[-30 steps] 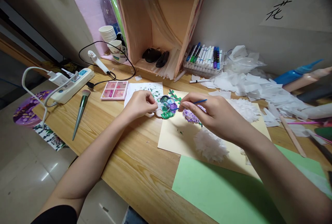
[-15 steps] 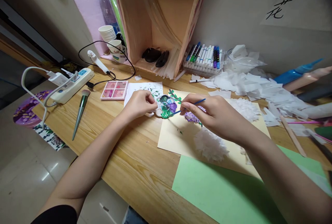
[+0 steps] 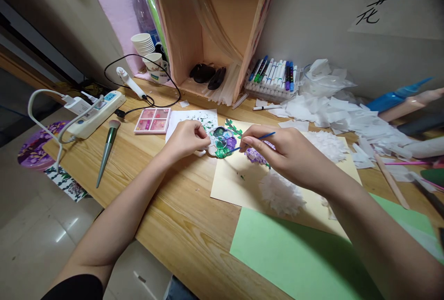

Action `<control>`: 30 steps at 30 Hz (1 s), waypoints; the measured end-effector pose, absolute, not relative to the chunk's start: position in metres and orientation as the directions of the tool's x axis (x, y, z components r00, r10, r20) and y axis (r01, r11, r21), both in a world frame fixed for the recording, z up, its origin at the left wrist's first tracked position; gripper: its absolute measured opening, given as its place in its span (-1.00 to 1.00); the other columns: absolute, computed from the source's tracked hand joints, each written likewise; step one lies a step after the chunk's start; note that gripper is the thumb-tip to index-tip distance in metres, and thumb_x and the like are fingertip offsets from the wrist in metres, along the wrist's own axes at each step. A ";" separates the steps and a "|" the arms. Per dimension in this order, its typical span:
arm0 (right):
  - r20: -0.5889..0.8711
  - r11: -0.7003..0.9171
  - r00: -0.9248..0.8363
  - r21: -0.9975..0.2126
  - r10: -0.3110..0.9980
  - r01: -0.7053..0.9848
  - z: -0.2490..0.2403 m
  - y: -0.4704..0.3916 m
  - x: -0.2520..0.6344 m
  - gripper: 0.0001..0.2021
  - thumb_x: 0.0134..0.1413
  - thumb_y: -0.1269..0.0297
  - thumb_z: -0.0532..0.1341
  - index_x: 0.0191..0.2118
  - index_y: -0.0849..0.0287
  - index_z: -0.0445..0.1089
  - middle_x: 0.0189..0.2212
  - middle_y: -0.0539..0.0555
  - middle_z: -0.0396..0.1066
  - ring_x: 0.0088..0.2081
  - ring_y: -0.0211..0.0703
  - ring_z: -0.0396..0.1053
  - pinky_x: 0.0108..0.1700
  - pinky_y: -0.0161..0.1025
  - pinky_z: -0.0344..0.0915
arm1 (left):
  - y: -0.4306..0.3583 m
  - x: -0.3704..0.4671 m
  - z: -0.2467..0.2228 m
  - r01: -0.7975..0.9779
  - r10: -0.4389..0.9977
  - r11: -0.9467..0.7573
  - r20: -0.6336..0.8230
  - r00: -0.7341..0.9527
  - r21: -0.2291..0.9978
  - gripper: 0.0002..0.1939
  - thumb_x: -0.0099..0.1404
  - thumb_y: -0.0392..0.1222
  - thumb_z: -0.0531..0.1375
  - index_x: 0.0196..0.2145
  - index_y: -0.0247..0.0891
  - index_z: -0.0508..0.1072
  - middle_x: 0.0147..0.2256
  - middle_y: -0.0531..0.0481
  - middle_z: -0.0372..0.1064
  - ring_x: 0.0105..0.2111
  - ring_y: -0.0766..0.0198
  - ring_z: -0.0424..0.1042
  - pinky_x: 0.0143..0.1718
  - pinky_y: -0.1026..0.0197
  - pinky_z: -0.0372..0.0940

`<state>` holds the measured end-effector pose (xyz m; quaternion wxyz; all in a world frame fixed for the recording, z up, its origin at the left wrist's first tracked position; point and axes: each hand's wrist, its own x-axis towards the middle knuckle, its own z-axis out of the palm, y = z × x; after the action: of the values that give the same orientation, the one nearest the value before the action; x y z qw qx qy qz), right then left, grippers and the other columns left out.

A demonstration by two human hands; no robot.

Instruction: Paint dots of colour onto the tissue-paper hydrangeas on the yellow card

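My left hand [image 3: 190,139] is closed, pinching the left rim of a small round paint palette [image 3: 219,141] with green, purple and dark paint in its wells. Between the thumb and fingers of my right hand [image 3: 274,149] is a thin blue paintbrush [image 3: 268,135], its tip at the palette's lower right side. Beneath that hand lies a cream sheet [image 3: 225,184] with painted green leaves [image 3: 234,128], a purple and white flower cluster [image 3: 255,155] partly hidden by my fingers, and white ruffled paper pompoms [image 3: 282,192].
A paint-spattered white paper [image 3: 178,117], a pink makeup palette [image 3: 153,121] and a makeup brush [image 3: 108,152] lie on the left, beside a power strip [image 3: 99,114]. Behind are an open box [image 3: 187,36], markers [image 3: 272,75] and torn white paper [image 3: 333,112]. Green paper [image 3: 274,253] lies nearest me.
Almost nothing differs. The paintbrush tip has shifted very slightly at the palette's right side; both hands stay in place.
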<state>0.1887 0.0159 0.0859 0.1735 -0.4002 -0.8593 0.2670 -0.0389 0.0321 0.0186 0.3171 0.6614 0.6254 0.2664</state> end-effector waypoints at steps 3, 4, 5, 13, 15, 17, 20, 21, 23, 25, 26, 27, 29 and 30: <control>0.083 0.535 -0.619 -0.599 0.781 0.595 0.086 0.016 0.189 -0.72 0.25 0.17 -0.04 -0.32 0.11 0.37 -0.42 -0.02 0.43 -0.40 -0.27 0.32 -0.34 -0.32 0.15 | 0.032 -0.039 0.019 0.662 0.996 -0.016 -0.047 0.078 0.749 -0.95 -0.06 -0.28 0.16 -0.58 -0.31 0.39 -0.60 0.02 0.42 -0.55 0.30 0.43 -0.58 0.38 0.23; 0.073 0.535 -0.624 -0.597 0.778 0.597 0.086 0.016 0.189 -0.71 0.25 0.17 -0.04 -0.33 0.11 0.37 -0.43 -0.02 0.43 -0.41 -0.27 0.31 -0.35 -0.32 0.14 | 0.032 -0.039 0.019 0.666 0.996 -0.018 -0.046 0.079 0.745 -0.95 -0.06 -0.28 0.16 -0.58 -0.31 0.39 -0.60 0.02 0.42 -0.55 0.30 0.43 -0.58 0.37 0.23; 0.068 0.537 -0.628 -0.594 0.776 0.599 0.086 0.017 0.189 -0.71 0.25 0.18 -0.04 -0.34 0.11 0.37 -0.45 -0.02 0.42 -0.43 -0.27 0.30 -0.36 -0.32 0.14 | 0.032 -0.039 0.020 0.670 0.996 -0.021 -0.044 0.079 0.742 -0.95 -0.06 -0.28 0.16 -0.58 -0.32 0.39 -0.59 0.02 0.43 -0.54 0.30 0.43 -0.58 0.37 0.23; 0.078 0.555 -0.635 -0.575 0.768 0.601 0.086 0.017 0.189 -0.70 0.25 0.19 -0.05 -0.36 0.12 0.36 -0.47 -0.01 0.41 -0.45 -0.26 0.30 -0.38 -0.32 0.13 | 0.032 -0.038 0.020 0.667 0.995 -0.014 -0.054 0.081 0.745 -0.94 -0.05 -0.27 0.16 -0.57 -0.32 0.39 -0.59 0.01 0.43 -0.55 0.30 0.42 -0.58 0.37 0.24; 0.095 0.560 -0.624 -0.559 0.776 0.612 0.086 0.017 0.189 -0.72 0.25 0.21 -0.03 -0.36 0.13 0.36 -0.46 0.00 0.41 -0.43 -0.25 0.31 -0.37 -0.31 0.13 | 0.032 -0.038 0.020 0.666 0.995 -0.014 -0.053 0.080 0.746 -0.95 -0.05 -0.28 0.16 -0.58 -0.32 0.39 -0.59 0.01 0.42 -0.55 0.30 0.42 -0.58 0.37 0.23; 0.091 0.562 -0.628 -0.557 0.773 0.611 0.086 0.017 0.189 -0.72 0.24 0.21 -0.04 -0.37 0.12 0.36 -0.47 -0.01 0.41 -0.45 -0.26 0.30 -0.38 -0.31 0.13 | 0.032 -0.038 0.020 0.667 0.996 -0.017 -0.048 0.079 0.745 -0.95 -0.05 -0.28 0.16 -0.58 -0.32 0.39 -0.60 0.01 0.42 -0.56 0.31 0.42 -0.59 0.37 0.22; 0.088 0.560 -0.633 -0.569 0.769 0.602 0.087 0.017 0.190 -0.70 0.25 0.19 -0.06 -0.38 0.12 0.35 -0.49 -0.01 0.41 -0.47 -0.26 0.30 -0.39 -0.31 0.13 | 0.033 -0.039 0.019 0.669 0.996 -0.020 -0.044 0.080 0.743 -0.95 -0.06 -0.28 0.16 -0.58 -0.32 0.40 -0.59 0.02 0.43 -0.55 0.31 0.42 -0.58 0.37 0.23; 0.098 0.560 -0.626 -0.569 0.773 0.602 0.087 0.017 0.190 -0.70 0.25 0.19 -0.06 -0.38 0.12 0.35 -0.48 -0.01 0.42 -0.46 -0.26 0.31 -0.38 -0.31 0.13 | 0.033 -0.039 0.019 0.669 0.996 -0.020 -0.045 0.079 0.743 -0.95 -0.06 -0.28 0.16 -0.58 -0.32 0.40 -0.59 0.02 0.43 -0.55 0.31 0.42 -0.58 0.37 0.23; 0.104 0.557 -0.618 -0.567 0.779 0.607 0.087 0.017 0.190 -0.71 0.25 0.20 -0.05 -0.38 0.12 0.35 -0.46 0.00 0.43 -0.43 -0.24 0.33 -0.36 -0.30 0.14 | 0.033 -0.039 0.019 0.667 0.996 -0.016 -0.047 0.077 0.745 -0.95 -0.05 -0.28 0.16 -0.58 -0.32 0.39 -0.60 0.02 0.42 -0.55 0.31 0.42 -0.58 0.37 0.24; 0.085 0.550 -0.622 -0.570 0.778 0.610 0.088 0.017 0.190 -0.71 0.25 0.21 -0.05 -0.41 0.12 0.33 -0.47 -0.01 0.43 -0.43 -0.24 0.33 -0.36 -0.30 0.14 | 0.033 -0.039 0.018 0.662 0.996 -0.015 -0.050 0.080 0.750 -0.94 -0.05 -0.27 0.16 -0.58 -0.32 0.39 -0.60 0.01 0.42 -0.55 0.30 0.43 -0.58 0.37 0.24; 0.081 0.547 -0.621 -0.572 0.779 0.612 0.088 0.017 0.190 -0.71 0.25 0.21 -0.05 -0.41 0.12 0.33 -0.47 -0.01 0.43 -0.43 -0.25 0.33 -0.36 -0.30 0.14 | 0.033 -0.039 0.018 0.659 0.995 -0.015 -0.052 0.083 0.752 -0.94 -0.05 -0.28 0.16 -0.57 -0.32 0.39 -0.59 0.01 0.42 -0.55 0.30 0.43 -0.58 0.36 0.24; 0.084 0.545 -0.618 -0.573 0.782 0.612 0.088 0.017 0.190 -0.71 0.25 0.21 -0.05 -0.40 0.12 0.33 -0.47 -0.02 0.43 -0.43 -0.25 0.33 -0.35 -0.30 0.14 | 0.033 -0.039 0.018 0.656 0.995 -0.015 -0.054 0.084 0.754 -0.95 -0.05 -0.28 0.16 -0.57 -0.32 0.39 -0.59 0.01 0.43 -0.55 0.30 0.43 -0.58 0.36 0.24; 0.098 0.548 -0.613 -0.572 0.784 0.610 0.088 0.017 0.190 -0.72 0.25 0.22 -0.04 -0.39 0.11 0.34 -0.45 -0.01 0.43 -0.42 -0.25 0.33 -0.35 -0.30 0.14 | 0.033 -0.039 0.018 0.658 0.995 -0.013 -0.055 0.083 0.753 -0.95 -0.05 -0.28 0.16 -0.57 -0.32 0.39 -0.59 0.00 0.43 -0.55 0.30 0.43 -0.58 0.36 0.24; 0.098 0.551 -0.617 -0.572 0.781 0.607 0.088 0.017 0.190 -0.72 0.25 0.22 -0.04 -0.39 0.11 0.34 -0.46 -0.01 0.43 -0.42 -0.25 0.33 -0.35 -0.30 0.15 | 0.033 -0.039 0.019 0.660 0.995 -0.013 -0.053 0.080 0.751 -0.95 -0.05 -0.28 0.16 -0.58 -0.32 0.39 -0.59 0.00 0.43 -0.55 0.30 0.43 -0.58 0.36 0.24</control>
<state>0.1904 0.0174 0.0879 0.1734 -0.4018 -0.8634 0.2508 -0.0389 0.0328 0.0186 0.3197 0.6616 0.6257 0.2620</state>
